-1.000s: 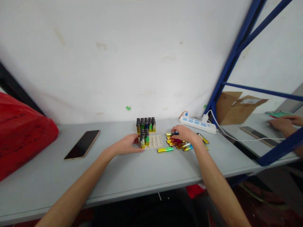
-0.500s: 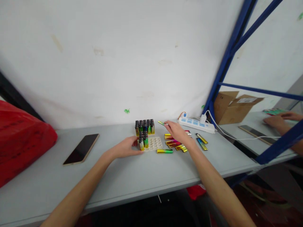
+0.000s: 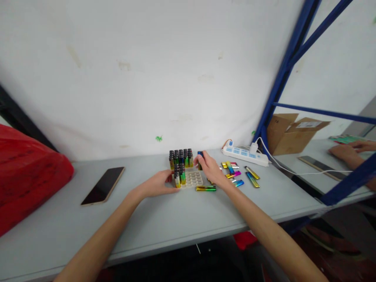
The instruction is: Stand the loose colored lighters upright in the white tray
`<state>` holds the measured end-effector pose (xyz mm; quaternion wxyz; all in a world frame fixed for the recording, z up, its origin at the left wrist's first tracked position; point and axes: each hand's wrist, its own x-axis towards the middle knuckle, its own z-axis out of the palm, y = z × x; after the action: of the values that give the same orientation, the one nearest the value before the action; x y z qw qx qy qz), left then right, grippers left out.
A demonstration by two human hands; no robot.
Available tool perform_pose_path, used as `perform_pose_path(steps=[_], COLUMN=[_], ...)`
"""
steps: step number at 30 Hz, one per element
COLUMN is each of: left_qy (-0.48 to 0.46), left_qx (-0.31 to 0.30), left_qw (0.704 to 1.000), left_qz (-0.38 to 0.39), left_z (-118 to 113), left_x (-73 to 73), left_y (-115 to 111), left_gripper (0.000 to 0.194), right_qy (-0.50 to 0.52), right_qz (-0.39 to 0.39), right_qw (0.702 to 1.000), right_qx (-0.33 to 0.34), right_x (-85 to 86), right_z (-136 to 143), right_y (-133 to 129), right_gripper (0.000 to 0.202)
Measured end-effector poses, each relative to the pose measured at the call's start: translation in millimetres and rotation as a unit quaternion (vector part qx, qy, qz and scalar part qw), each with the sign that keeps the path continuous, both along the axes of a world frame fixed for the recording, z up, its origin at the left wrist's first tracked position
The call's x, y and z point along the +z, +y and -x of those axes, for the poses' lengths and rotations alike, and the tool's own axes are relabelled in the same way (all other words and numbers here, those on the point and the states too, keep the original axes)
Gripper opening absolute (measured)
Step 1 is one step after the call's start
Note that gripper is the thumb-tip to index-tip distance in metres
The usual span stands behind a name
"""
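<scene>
A white tray with round holes (image 3: 195,179) lies on the table, with several upright lighters (image 3: 179,176) in its left part. My left hand (image 3: 161,183) is at the tray's left end, fingers around its edge beside these lighters. Behind the tray stands a block of upright lighters (image 3: 181,158) with black tops. My right hand (image 3: 210,167) pinches a dark blue lighter (image 3: 200,159) upright just above the tray's back right. Loose shiny lighters (image 3: 232,174) lie to the right of that hand. A yellow-green lighter (image 3: 206,188) lies in front of the tray.
A phone (image 3: 103,186) and a red bag (image 3: 32,176) are on the left. A white power strip (image 3: 246,154) lies at the back right, near a blue frame (image 3: 274,84) and a cardboard box (image 3: 290,135). Another person's hands (image 3: 351,150) are at far right.
My right hand has moved slightly left and down and now has a dark blue lighter upright instead of the thin green one. The loose lighters lie differently. My left hand stays at the tray.
</scene>
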<state>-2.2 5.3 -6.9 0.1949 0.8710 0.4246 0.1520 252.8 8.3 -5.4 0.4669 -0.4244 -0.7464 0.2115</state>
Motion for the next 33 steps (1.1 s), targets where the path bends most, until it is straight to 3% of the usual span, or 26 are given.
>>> perform_pose_path(steps=[2, 4, 9, 13, 17, 21, 26, 30, 33], left_qy=[0.000, -0.003, 0.000, 0.008, 0.010, 0.006, -0.004, -0.004, -0.004], left_qx=[0.004, 0.006, -0.004, -0.003, -0.001, -0.004, 0.006, -0.009, -0.003], left_qw=[1.000, 1.000, 1.000, 1.000, 1.000, 1.000, 1.000, 1.000, 1.000], left_qz=[-0.003, -0.003, 0.000, -0.002, 0.000, 0.005, 0.013, 0.012, 0.007], left_z=[0, 0, 0, 0, 0, 0, 1, 3, 3], left_x=[0.0, 0.0, -0.3, -0.3, 0.5, -0.1, -3.6, -4.8, -4.3], left_y=[0, 0, 0, 0, -1, 0, 2, 3, 2], left_gripper=[0.053, 0.053, 0.052, 0.053, 0.051, 0.051, 0.056, 0.054, 0.054], right_qy=[0.056, 0.077, -0.003, 0.007, 0.099, 0.203, 0.249, 0.225, 0.160], right_qz=[0.071, 0.105, 0.035, 0.024, 0.130, 0.280, 0.335, 0.321, 0.229], right_qw=[0.994, 0.987, 0.999, 1.000, 0.986, 0.934, 0.899, 0.911, 0.953], right_qx=[0.069, 0.091, 0.009, 0.010, 0.031, 0.088, 0.132, 0.130, 0.117], right_x=[-3.8, -7.8, -10.0, -7.9, -10.5, -14.1, -10.4, -6.2, -2.8], right_z=[6, 10, 17, 23, 28, 28, 25, 21, 17], right_y=[0, -1, -9, -15, -14, -8, -6, -7, -10], right_gripper=[0.032, 0.033, 0.033, 0.044, 0.057, 0.050, 0.046, 0.058, 0.058])
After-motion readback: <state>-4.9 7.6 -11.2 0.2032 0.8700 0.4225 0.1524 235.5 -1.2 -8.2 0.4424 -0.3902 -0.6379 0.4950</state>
